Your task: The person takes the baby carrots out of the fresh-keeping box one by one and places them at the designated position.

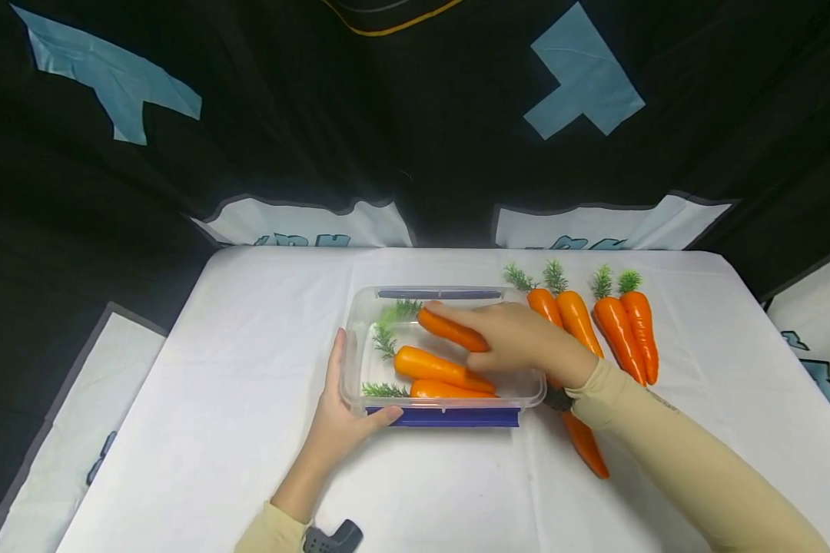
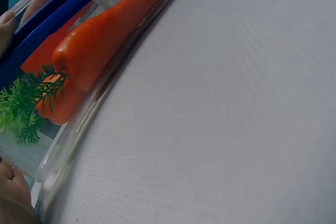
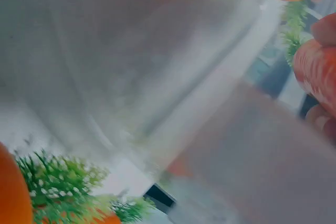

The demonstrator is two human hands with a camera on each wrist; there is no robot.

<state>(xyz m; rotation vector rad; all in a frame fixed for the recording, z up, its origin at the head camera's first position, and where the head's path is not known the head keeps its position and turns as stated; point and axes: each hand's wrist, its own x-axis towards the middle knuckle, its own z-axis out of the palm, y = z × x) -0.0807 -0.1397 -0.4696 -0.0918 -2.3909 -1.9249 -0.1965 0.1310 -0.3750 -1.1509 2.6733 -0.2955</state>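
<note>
A clear plastic container [image 1: 449, 402] with blue latches stands on the table. My left hand [image 1: 342, 430] holds its near left corner, thumb on the front rim and fingers along the left wall. Inside, my right hand [image 1: 519, 338] grips an orange carrot [image 1: 449, 330] with a green top, which points left. Two other carrots lie nearer the front of the container: one in the middle [image 1: 432, 366] and one [image 1: 449, 389] along the front wall. Through the wall, the left wrist view shows a carrot [image 2: 89, 48]. In the right wrist view, fingers hold a carrot [image 3: 317, 72].
Several more carrots [image 1: 619, 338] with green tops lie on the white table [image 1: 200, 430] to the container's right, partly under my right forearm. A carrot's tip [image 1: 584, 445] sticks out below the sleeve. A dark curtain [image 1: 283, 115] hangs behind the table.
</note>
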